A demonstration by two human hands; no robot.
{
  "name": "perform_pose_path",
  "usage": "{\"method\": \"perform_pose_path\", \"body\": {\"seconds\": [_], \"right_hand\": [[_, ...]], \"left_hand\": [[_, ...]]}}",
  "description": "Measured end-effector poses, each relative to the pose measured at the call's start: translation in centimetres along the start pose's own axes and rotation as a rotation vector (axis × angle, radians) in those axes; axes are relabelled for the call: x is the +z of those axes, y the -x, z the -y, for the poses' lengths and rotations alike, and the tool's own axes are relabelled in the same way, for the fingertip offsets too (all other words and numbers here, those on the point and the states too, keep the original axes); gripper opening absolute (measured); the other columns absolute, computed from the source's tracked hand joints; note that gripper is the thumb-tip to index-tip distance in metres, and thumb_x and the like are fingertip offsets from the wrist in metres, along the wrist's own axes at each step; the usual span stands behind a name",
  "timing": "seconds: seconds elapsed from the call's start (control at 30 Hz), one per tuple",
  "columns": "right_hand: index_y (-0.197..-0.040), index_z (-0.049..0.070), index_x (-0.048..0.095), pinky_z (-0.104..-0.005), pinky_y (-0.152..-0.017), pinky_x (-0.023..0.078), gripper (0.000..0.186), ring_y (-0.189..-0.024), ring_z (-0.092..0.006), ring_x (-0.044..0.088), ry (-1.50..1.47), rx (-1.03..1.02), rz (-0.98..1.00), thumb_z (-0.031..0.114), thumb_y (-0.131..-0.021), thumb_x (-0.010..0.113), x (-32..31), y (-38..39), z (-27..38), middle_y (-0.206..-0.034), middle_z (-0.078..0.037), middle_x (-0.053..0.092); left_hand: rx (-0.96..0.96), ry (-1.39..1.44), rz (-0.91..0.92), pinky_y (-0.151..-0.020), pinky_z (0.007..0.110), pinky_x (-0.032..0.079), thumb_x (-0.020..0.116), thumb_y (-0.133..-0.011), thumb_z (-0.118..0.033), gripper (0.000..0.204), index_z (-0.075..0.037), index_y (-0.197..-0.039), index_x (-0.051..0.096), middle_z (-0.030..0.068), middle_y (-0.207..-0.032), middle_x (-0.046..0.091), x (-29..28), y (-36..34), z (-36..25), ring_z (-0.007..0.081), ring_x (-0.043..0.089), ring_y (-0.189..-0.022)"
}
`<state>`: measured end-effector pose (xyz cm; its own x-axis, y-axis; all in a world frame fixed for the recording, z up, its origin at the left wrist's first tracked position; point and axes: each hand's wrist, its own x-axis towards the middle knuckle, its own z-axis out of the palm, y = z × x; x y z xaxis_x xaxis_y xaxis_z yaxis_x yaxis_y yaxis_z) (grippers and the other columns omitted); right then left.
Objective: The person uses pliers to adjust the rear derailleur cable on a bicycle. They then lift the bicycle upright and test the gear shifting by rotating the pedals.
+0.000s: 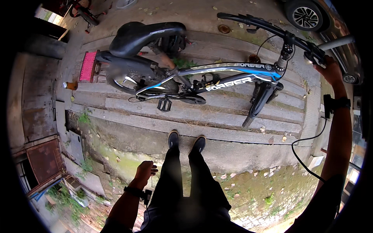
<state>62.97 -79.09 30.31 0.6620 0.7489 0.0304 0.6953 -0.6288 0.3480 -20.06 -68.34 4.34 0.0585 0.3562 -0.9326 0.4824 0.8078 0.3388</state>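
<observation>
A black bicycle with blue and white trim point(229, 83) stands across the view, its saddle point(147, 37) to the left and front wheel point(248, 118) to the right. Up at the right end of the handlebar point(299, 40), my right hand point(330, 70) is closed around the grip; the fingers are partly hidden. My left hand point(145, 171) hangs low beside my left leg, apart from the bicycle. Its fingers are curled in, and the palm is hidden, so whether anything is inside does not show. A pedal point(164, 104) hangs on the near side.
Stone steps or slabs point(194, 124) run beneath the bicycle, just beyond my shoes point(198, 143). A parked car point(326, 23) is at the upper right. A pink-topped stool point(88, 66) and a yellowish container point(70, 86) stand left. Another bicycle point(86, 14) is at the far left.
</observation>
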Motion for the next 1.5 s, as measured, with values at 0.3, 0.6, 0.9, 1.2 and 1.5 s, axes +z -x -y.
{"method": "perform_pose_path", "body": {"seconds": [0.3,0.6,0.9,1.2,1.5], "right_hand": [[-0.126,0.004,0.060,-0.0472,-0.078,0.054,0.060,-0.099,-0.0412,0.067,-0.113,-0.018,-0.064,0.044,-0.084,0.074,2.6,3.5,-1.7,-0.109,-0.023,0.069],[-0.129,0.002,0.057,-0.0434,-0.085,0.052,0.058,-0.099,-0.0343,0.067,0.073,0.145,0.032,0.042,-0.090,0.070,0.7,5.2,1.2,-0.115,-0.022,0.067],[-0.130,0.007,0.058,-0.0494,-0.083,0.055,0.065,-0.099,-0.0382,0.069,0.290,0.267,0.117,0.054,-0.085,0.067,-3.2,6.7,5.1,-0.114,-0.022,0.069],[-0.126,0.008,0.062,-0.0503,-0.081,0.056,0.065,-0.098,-0.0385,0.070,0.385,0.276,0.142,0.058,-0.085,0.065,-4.0,7.3,7.5,-0.111,-0.021,0.070],[-0.123,0.008,0.064,-0.0504,-0.080,0.057,0.064,-0.097,-0.0381,0.070,0.438,0.344,0.177,0.060,-0.086,0.062,-3.9,7.0,7.3,-0.110,-0.020,0.071]], "left_hand": [[0.000,0.168,0.012,-0.055,0.032,0.042,0.049,-0.092,-0.017,0.019,-0.001,-0.080,0.051,0.0083,-0.078,0.056,2.2,1.2,-1.4,0.0191,0.058,-0.066],[-0.012,0.142,0.045,-0.059,0.031,0.047,0.054,-0.096,-0.026,0.026,-0.002,-0.086,0.058,0.0074,-0.078,0.061,-0.5,-0.8,2.7,0.0187,0.062,-0.068],[-0.020,0.162,0.105,-0.069,0.036,0.053,0.057,-0.100,-0.031,0.032,-0.003,-0.115,0.056,0.0123,-0.098,0.067,-2.7,-2.7,6.0,0.0233,0.068,-0.081],[0.015,0.177,0.076,-0.064,0.031,0.050,0.057,-0.099,-0.037,0.033,-0.004,-0.100,0.060,0.0062,-0.085,0.065,-2.0,-1.7,4.7,0.0168,0.064,-0.073],[0.014,0.146,0.088,-0.067,0.032,0.053,0.055,-0.100,-0.037,0.035,-0.003,-0.107,0.059,0.0080,-0.092,0.067,-2.5,-2.5,6.0,0.0180,0.067,-0.078]]}}
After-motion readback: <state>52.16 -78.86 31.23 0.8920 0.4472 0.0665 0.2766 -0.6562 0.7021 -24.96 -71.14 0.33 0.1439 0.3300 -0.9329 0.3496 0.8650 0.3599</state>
